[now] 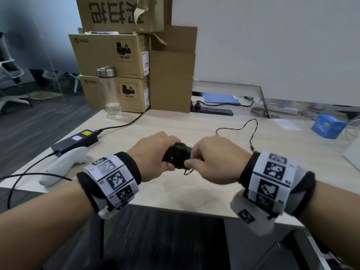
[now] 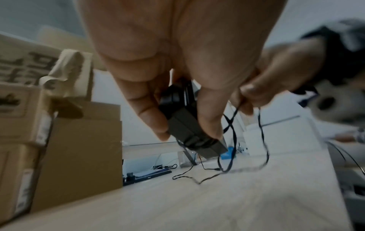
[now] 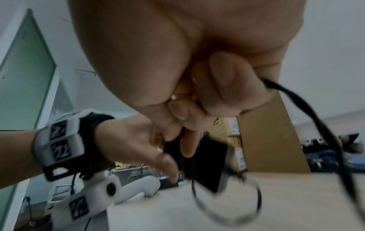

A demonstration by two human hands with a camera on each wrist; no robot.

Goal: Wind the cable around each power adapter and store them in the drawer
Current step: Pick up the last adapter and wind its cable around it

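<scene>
A small black power adapter [image 1: 176, 155] is held above the front middle of the table. My left hand [image 1: 155, 152] grips it, thumb and fingers curled round its body [image 2: 189, 125]. Several turns of thin black cable wrap the adapter. My right hand [image 1: 204, 158] pinches the cable [image 3: 296, 101] just right of the adapter, its fingers curled. The loose cable [image 1: 251, 131] trails over the table behind my right hand to its plug end [image 1: 252, 148]. A second, larger black adapter [image 1: 78, 141] with a yellow label lies at the table's left edge, with cords attached.
A white controller [image 1: 62, 164] lies near the larger adapter. Stacked cardboard boxes [image 1: 116, 75] and a clear bottle [image 1: 110, 92] stand at the back left. A black power strip [image 1: 212, 111] lies at the back, and a blue box [image 1: 328, 125] sits at the right.
</scene>
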